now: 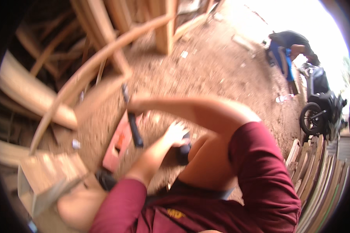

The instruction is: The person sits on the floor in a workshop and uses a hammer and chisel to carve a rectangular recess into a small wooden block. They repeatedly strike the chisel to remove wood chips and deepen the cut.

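My right arm reaches across to the left. My right hand [133,105], blurred, is closed around a dark bar-shaped tool [134,130] whose ends stick out above and below the fist; its exact kind is smeared by motion. Just beneath the tool lies a long pinkish-red block [111,156] with an orange piece [123,140] and a dark slot in its middle, on the dirt ground. My left hand [176,134] is open, fingers spread. It is beside a dark rounded thing [182,152] near my bent leg; whether they touch I cannot tell.
Wooden frames and a curved wooden rail [101,54] crowd the left side. A wooden block [52,171] stands near my leg at lower left. Stacked wood strips [309,167] lie on the right. Farther off, a person [287,46] bends beside a black motorcycle [319,105].
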Demonstrator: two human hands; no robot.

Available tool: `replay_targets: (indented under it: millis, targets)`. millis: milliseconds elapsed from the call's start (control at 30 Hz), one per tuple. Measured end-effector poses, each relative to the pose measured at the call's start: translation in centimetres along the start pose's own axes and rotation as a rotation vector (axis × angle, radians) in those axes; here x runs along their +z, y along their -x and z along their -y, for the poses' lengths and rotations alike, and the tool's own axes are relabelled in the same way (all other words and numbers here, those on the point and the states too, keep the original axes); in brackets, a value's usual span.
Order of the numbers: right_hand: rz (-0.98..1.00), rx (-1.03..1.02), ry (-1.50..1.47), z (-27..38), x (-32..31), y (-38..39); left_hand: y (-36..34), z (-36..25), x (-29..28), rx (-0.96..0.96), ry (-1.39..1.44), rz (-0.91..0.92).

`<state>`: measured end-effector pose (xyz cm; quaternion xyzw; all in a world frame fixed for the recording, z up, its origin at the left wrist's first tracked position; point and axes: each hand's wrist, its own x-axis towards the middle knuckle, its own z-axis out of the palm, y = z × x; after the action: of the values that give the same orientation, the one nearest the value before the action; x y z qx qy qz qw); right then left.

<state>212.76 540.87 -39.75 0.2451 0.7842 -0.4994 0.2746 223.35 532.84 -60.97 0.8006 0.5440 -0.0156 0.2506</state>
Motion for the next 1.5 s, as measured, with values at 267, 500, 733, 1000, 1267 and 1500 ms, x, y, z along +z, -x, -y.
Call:
replay_targets:
  millis: [267, 500, 733, 1000, 1267, 1500]
  targets:
    - [-0.026, -0.012, -0.087, 0.5, 0.6, 1.6, 7.5, 0.1, 3.3, -0.034, -0.048, -0.408]
    - [0.129, -0.001, -0.045, 0.2, 0.9, -1.5, 22.6, 4.9, 5.2, -0.783, 0.012, -0.742]
    - [-0.036, -1.010, 0.762, -1.4, 3.0, -9.1, 31.7, 5.8, 5.5, -1.156, 0.196, -0.440]
    - [-0.034, -0.087, 0.143, 3.2, 2.8, -1.7, 32.5, 7.2, 9.4, -1.279, 0.114, -0.574]
    - [0.060, -0.091, 0.140, 7.4, 4.5, 0.8, 34.3, 5.2, 10.5, -1.261, 0.097, -0.545]
    - [0.057, -0.188, -0.016, 8.4, 3.0, 0.9, 37.1, 8.8, 8.8, -1.042, 1.080, -0.535]
